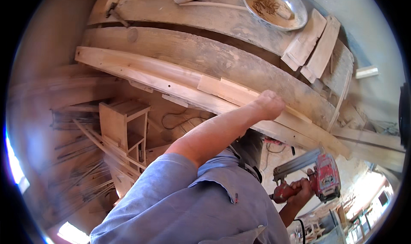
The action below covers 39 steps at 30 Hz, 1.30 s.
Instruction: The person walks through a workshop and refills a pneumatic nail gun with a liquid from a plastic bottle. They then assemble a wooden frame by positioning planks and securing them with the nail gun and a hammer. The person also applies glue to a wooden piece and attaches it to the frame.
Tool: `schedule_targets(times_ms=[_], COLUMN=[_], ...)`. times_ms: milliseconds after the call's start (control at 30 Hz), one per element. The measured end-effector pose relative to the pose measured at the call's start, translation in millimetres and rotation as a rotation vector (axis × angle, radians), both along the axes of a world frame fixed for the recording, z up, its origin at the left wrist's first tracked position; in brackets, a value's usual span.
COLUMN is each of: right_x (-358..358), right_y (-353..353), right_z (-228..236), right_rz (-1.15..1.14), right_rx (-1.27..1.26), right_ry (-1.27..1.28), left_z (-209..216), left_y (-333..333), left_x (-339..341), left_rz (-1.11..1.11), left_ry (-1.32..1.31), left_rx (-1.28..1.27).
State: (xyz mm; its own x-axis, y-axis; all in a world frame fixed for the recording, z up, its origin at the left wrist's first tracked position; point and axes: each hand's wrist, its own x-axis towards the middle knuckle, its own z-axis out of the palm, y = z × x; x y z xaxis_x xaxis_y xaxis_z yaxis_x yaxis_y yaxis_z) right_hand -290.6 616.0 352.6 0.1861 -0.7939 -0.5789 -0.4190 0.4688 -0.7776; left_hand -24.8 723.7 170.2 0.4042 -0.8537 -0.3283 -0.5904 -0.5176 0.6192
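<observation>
A long pale plank (143, 72) with small dark holes lies along the bench's near edge. Shorter wooden strips rest on its right half, and my left hand (270, 105) is closed over one wooden strip (229, 92); its fingertips are partly hidden. Off to the lower right, my right hand (301, 191) grips the handle of a red nail gun (327, 175) with a grey magazine. The nail gun is held apart from the plank, beside the bench.
A metal bowl (301, 13) holding nails stands at the back of the worn wooden bench (171, 45). Loose boards (305, 40) lie to its right, and a hammer-like tool (117, 15) at far left. A small wooden cabinet frame (124, 109) stands below left.
</observation>
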Motion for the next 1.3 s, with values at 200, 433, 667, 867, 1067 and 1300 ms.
schedule_targets(times_ms=[200,433,667,867,1067,1300], right_x=[18.2,14.5,-19.9,-41.2,-58.2,-31.5], right_y=[31.3,12.1,-34.3,-87.7,-101.3,-118.9], right_z=[-1.2,2.7,-14.3,-16.7,-19.4,-5.9], right_rz=[0.128,0.115,-0.008,-0.077,-0.128,0.014], right_rx=[-0.078,-0.105,0.001,0.070,0.088,0.215], right_ry=[0.028,0.057,0.045,0.033,0.054,0.186], left_z=[-10.5,-7.6,34.7,35.3,39.2,66.5], left_y=[41.6,157.0,154.3,112.1,75.8,-11.5], left_x=[17.0,78.4,84.5,66.0,45.5,43.9], left_rz=[-0.012,0.100,0.066,-0.023,-0.128,-0.167], left_ry=[-0.054,-0.082,-0.102,-0.124,-0.289,-0.231], left_rx=[-0.043,-0.005,0.267,0.222,0.183,0.225])
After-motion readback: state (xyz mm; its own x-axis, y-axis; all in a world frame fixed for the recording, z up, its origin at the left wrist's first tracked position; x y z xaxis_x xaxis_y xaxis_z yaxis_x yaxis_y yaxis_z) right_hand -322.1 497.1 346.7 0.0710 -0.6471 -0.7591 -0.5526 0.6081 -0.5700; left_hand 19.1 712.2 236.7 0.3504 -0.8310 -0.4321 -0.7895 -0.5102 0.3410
